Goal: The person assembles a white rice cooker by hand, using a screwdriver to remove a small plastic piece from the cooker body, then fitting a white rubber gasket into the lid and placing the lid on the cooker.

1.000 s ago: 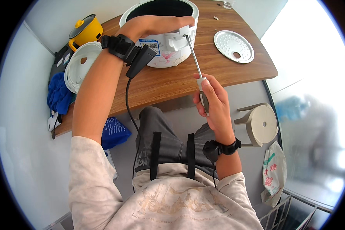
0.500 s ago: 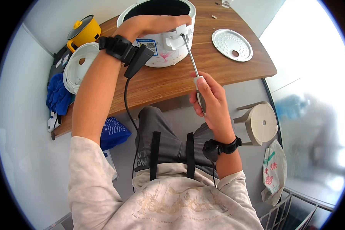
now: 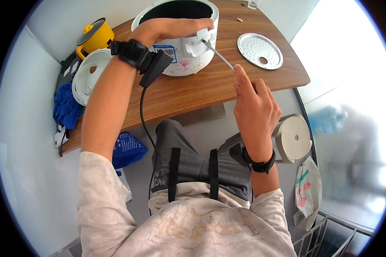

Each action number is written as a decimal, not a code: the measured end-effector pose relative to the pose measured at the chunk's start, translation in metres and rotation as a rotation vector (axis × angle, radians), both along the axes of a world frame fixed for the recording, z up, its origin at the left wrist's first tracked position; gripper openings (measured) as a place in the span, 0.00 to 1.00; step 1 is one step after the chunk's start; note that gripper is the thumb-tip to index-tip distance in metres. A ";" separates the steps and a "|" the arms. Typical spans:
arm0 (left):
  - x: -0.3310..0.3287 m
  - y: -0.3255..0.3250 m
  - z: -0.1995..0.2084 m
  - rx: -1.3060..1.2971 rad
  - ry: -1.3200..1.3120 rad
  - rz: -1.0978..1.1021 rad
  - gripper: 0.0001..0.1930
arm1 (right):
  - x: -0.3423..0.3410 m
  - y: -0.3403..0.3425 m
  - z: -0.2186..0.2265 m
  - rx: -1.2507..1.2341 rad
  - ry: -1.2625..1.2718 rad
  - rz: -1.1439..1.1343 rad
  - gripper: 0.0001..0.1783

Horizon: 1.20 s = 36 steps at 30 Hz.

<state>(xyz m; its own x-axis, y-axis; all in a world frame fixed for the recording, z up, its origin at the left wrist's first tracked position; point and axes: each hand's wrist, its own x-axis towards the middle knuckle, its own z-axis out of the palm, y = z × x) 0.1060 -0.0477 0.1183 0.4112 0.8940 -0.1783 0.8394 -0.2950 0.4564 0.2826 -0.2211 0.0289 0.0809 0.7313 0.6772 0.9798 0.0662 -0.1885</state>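
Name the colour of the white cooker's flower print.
Pink: the flower print on the white cooker shows best in the head view.

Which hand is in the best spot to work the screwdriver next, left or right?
Probably the right hand, since it grips the screwdriver, whose tip is at the white bracket. The left hand lies across the rim of the white pot.

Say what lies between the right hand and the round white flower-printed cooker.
In the head view, a slim silver metal screwdriver shaft runs from the right hand to the cooker.
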 end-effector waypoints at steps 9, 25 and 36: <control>-0.001 -0.001 0.002 0.020 -0.001 0.024 0.54 | 0.012 0.013 -0.018 -0.201 0.942 0.413 0.13; -0.007 0.015 -0.011 0.077 -0.069 -0.032 0.47 | -0.012 -0.004 -0.011 -0.632 1.637 0.747 0.21; -0.005 0.014 -0.008 0.025 -0.064 -0.012 0.52 | -0.009 0.000 -0.010 -0.624 1.566 0.709 0.20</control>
